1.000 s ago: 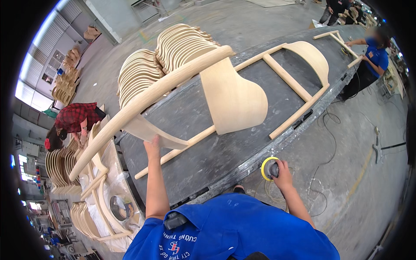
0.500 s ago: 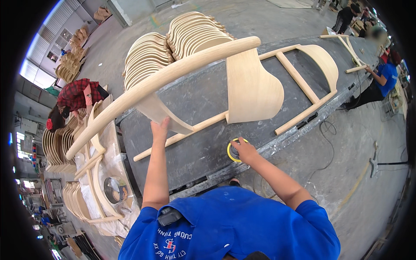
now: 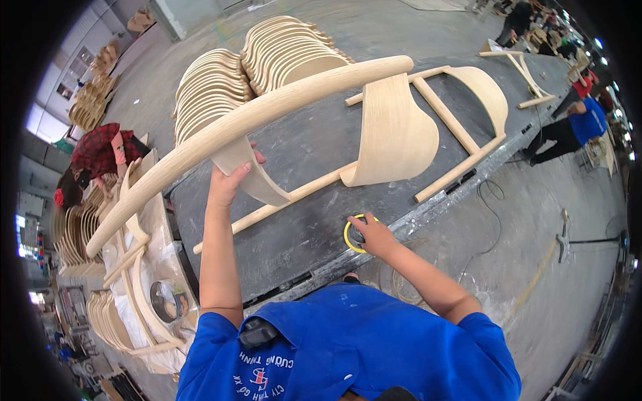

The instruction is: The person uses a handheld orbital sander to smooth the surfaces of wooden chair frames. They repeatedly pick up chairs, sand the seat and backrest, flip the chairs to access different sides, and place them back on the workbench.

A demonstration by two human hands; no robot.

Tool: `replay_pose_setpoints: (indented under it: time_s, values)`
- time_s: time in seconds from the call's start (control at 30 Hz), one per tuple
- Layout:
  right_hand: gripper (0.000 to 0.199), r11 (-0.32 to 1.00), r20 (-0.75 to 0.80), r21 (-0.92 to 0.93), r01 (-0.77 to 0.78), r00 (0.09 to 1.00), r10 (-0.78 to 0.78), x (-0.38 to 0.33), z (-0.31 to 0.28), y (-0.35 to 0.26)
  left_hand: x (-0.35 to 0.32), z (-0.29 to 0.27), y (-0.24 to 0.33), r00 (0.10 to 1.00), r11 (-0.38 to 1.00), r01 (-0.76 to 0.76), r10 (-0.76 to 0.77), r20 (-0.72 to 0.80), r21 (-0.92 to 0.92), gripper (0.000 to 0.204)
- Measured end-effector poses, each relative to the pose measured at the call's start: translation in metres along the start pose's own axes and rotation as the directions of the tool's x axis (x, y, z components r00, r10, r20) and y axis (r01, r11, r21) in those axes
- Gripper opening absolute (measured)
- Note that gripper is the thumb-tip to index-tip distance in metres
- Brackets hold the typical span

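A pale wooden chair frame stands on the dark table, with a long thick curved rail (image 3: 221,131) on top and a broad bent panel (image 3: 396,134) at its right. My left hand (image 3: 234,177) is closed round the narrower curved wooden piece (image 3: 262,182) under the rail, thumb on the near side and fingertips showing beyond it. In my right hand (image 3: 376,236), close to the table's near edge, is a round dark thing with a yellow rim (image 3: 347,235); its kind is unclear because the fingers cover part of it.
The dark table (image 3: 267,257) also bears another wooden frame (image 3: 447,115) to the right. Stacks of curved wooden parts (image 3: 207,93) stand behind. At left, a metal tin (image 3: 167,301) sits among more frames, near a person in a checked shirt (image 3: 100,150). A cable (image 3: 493,210) lies on the floor.
My left hand has shifted on the curved piece, and its fingertips now show past the far side. The right hand still holds the yellow-rimmed thing. The whole view has turned slightly.
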State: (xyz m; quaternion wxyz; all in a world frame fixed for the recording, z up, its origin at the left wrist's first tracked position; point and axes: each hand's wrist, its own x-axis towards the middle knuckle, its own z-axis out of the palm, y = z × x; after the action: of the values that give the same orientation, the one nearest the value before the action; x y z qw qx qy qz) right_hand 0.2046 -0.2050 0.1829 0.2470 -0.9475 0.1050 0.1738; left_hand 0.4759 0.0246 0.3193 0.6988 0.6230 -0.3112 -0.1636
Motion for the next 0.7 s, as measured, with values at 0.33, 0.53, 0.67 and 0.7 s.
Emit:
replay_pose_setpoints:
  time_s: [0.33, 0.53, 0.67, 0.7]
  values:
    - [0.056, 0.862, -0.572, -0.496, -0.106, 0.787, -0.232, -0.072, -0.174, -0.058, 0.022, 0.111, 0.051, 0.998, 0.945, -0.022, 0.003, 0.059, 0.327, 0.041]
    - [0.056, 0.666, -0.528, -0.673, -0.321, 0.839, -0.129, -0.043, -0.205, -0.050, 0.017, 0.144, 0.053, 0.994, 0.934, -0.101, 0.081, 0.072, 0.343, 0.039]
    - [0.052, 0.613, -0.599, -0.662, -0.431, 0.796, -0.087, -0.034, -0.231, -0.045, 0.013, 0.149, 0.048, 0.991, 0.922, -0.127, 0.105, 0.077, 0.366, 0.038]
    - [0.052, 0.602, -0.619, -0.657, -0.454, 0.780, -0.087, -0.032, -0.237, -0.045, 0.011, 0.149, 0.048, 0.991, 0.924, -0.129, 0.107, 0.080, 0.360, 0.039]
